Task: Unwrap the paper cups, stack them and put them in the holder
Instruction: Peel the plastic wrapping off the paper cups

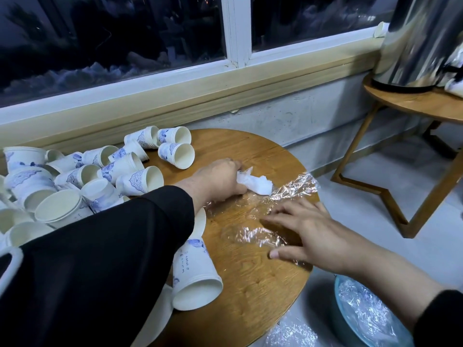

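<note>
Several white paper cups (135, 180) with blue patterns lie scattered and partly nested on the left half of a round wooden table (253, 284). One short stack (194, 274) lies on its side near my left sleeve. My left hand (218, 179) grips a crumpled white wad (254, 182) at the table's middle. Clear plastic wrap (265, 216) is spread over the right part of the tabletop. My right hand (303, 229) rests on that wrap with fingers spread flat. No cup holder is visible.
A blue bin (350, 319) lined with clear plastic stands on the floor at the lower right. A second wooden table (413, 101) at the right carries a shiny metal urn (416, 41). A window sill (175, 96) runs behind the cups.
</note>
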{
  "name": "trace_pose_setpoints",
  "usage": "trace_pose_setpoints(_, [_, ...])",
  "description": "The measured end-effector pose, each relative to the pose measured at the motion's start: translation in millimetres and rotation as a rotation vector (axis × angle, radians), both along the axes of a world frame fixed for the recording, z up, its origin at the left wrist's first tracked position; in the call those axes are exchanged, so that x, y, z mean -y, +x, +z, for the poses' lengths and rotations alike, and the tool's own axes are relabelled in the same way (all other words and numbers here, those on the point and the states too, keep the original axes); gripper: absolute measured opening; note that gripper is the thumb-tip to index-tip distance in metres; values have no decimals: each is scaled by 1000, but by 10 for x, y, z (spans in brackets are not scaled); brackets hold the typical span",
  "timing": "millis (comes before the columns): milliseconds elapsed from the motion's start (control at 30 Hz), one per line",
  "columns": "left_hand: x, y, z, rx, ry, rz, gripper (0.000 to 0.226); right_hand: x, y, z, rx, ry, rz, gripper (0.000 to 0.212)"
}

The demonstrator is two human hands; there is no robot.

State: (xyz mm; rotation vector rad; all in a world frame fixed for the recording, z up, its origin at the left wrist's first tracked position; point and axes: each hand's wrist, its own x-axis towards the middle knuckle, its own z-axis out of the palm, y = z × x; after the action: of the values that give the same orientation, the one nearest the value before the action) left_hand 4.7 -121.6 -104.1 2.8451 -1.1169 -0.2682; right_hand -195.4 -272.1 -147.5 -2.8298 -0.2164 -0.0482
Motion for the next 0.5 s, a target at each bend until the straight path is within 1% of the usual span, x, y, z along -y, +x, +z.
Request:
trace_pose_setpoints(67, [-11,-1,-6,9,-31,12,53,-28,76,-38,39,4,-32,73])
trace_pose_setpoints(133, [-25,0,2,35,-92,20,48,-60,117,-85,108,32,-49,61])
trace_pose_setpoints(233, [-66,36,59,81,-176,35,53,-112,175,-113,237,27,-121,29])
trace_pose_setpoints(267, [-86,51,90,95,-197,44,54,-122,198,-109,242,32,-153,23])
trace_pose_setpoints(400, [-159,110,209,137,-264,80,55,-108,267,-51,72,120,-165,17])
trace_pose_setpoints(500, [-181,88,305,141,-362,85,55,-116,340,-37,138,79,-166,12])
